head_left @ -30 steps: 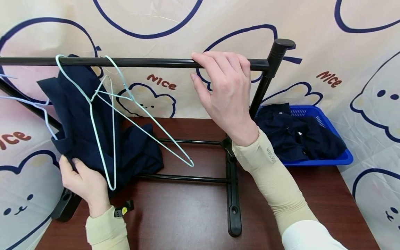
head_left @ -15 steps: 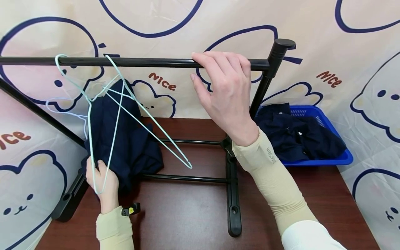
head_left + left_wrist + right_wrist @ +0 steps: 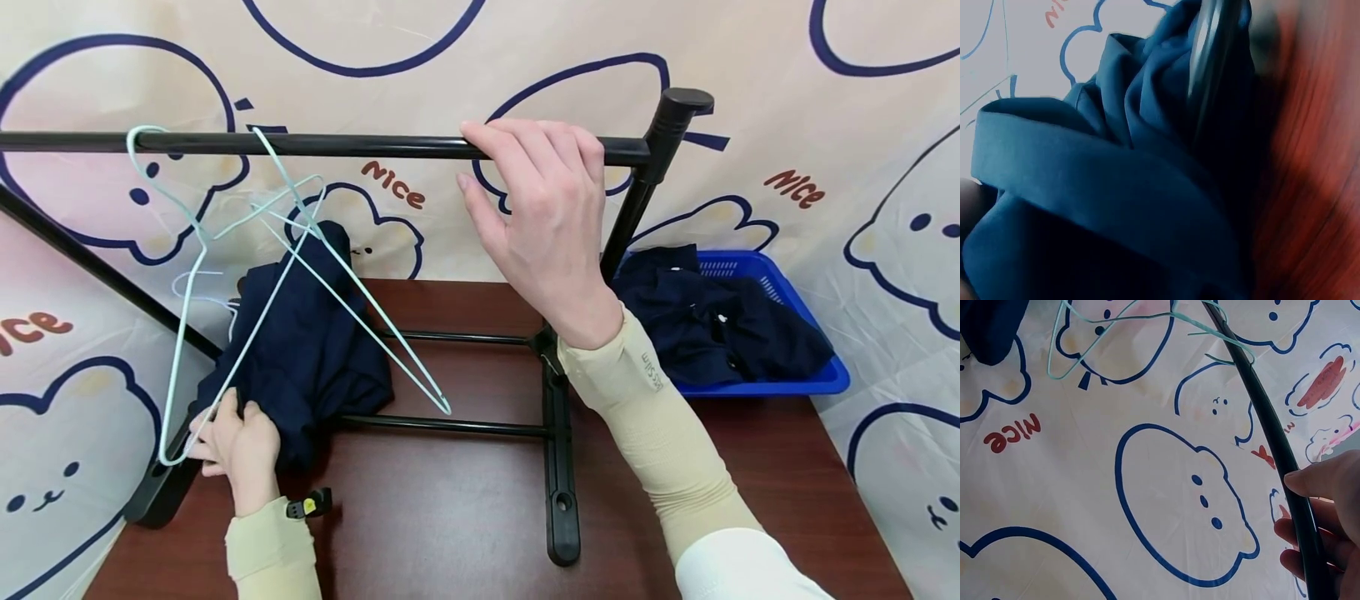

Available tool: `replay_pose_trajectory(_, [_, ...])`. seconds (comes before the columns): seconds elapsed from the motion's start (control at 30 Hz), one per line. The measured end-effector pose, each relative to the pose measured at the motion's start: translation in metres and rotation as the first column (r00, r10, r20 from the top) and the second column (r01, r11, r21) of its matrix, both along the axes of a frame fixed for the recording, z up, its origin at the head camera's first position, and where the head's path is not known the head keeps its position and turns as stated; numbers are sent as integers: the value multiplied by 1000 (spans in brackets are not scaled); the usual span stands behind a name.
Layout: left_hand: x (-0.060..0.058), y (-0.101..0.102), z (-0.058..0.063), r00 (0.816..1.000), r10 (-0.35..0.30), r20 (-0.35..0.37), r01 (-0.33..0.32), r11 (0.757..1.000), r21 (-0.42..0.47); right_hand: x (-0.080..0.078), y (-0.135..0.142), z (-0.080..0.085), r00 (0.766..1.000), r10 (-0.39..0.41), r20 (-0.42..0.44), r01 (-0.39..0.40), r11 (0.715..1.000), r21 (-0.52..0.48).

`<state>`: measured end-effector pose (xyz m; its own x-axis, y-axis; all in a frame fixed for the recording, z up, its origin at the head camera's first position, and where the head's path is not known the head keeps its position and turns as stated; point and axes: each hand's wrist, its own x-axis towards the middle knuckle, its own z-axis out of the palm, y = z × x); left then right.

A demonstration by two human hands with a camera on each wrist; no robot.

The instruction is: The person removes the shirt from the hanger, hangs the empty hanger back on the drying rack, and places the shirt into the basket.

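Observation:
A navy garment [image 3: 300, 350] hangs bunched low at the rack's left, with a wide folded band [image 3: 1072, 162] near the left wrist camera. My left hand [image 3: 243, 446] grips its lower left edge; part of the fingers is hidden by cloth. A pale blue hanger [image 3: 213, 300] shows its hook beside the garment. Up on the black top rail [image 3: 360, 146], my right hand [image 3: 543, 225] curls its fingers round the bar, with the thumb on the near side in the right wrist view. Two mint-green hangers [image 3: 251, 358] hang from that rail, overlapping the garment and left hand.
At the right stands a blue basket [image 3: 802, 386] with more dark navy clothing [image 3: 720, 329] inside. The rack's lower bars [image 3: 450, 427] and black foot [image 3: 562, 508] stand on the brown table [image 3: 442, 500]. A printed cloth backdrop [image 3: 750, 50] surrounds it.
The left hand has carried the navy garment and its pale blue hanger rightward and down from beside the top rail. The mint-green hangers have swung. My right hand has stayed on the rail.

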<state>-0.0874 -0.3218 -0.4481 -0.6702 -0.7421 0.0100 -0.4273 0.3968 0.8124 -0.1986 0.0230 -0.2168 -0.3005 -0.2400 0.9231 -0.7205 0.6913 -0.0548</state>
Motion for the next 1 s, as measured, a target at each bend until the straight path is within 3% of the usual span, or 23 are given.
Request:
replay_pose_trajectory(0.27, [-4,-17,-2,981,-106,161,93,992,88,2,0,-2,1000,-1,-6,1,1000,-1])
replay_pose_trajectory(0.43, [-6,-24,-1,967,-149,205,156,988,-19,3,0,-4,1000,-8,-15,8,1000,-2])
replay_pose_trajectory(0.67, [-9,-30,-6,945,-216,247,253,959,-129,4,-1,-5,1000,-1,-18,1,1000,2])
replay_pose_trajectory(0.83, [-18,-22,-9,927,-298,230,341,923,-180,3,0,-5,1000,-1,-24,1,1000,0])
replay_pose_trajectory(1.0, [-26,-9,-11,869,-465,171,489,859,-149,3,1,-5,1000,6,-17,-5,1000,11])
